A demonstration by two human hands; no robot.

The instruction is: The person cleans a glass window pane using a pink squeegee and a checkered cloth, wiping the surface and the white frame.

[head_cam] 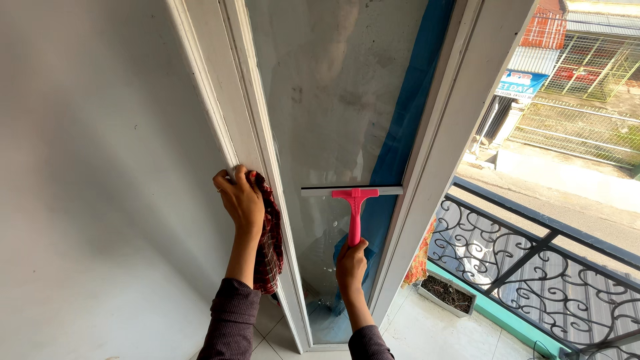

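My right hand [351, 262] grips the handle of a pink squeegee [354, 203], whose blade lies flat across the tall glass pane [333, 100] at about mid-height. My left hand [240, 199] rests on the white door frame [230, 100] left of the glass and holds a dark red checked cloth [270, 247] that hangs down beside my wrist. The glass looks smeared and wet, with drops below the blade. Behind it hangs a blue curtain [410, 113].
A plain white wall [100, 180] fills the left side. To the right, a black wrought-iron balcony railing [533, 260] runs along a tiled floor with a small planter box [448, 293]. Beyond it lie a street and fenced buildings.
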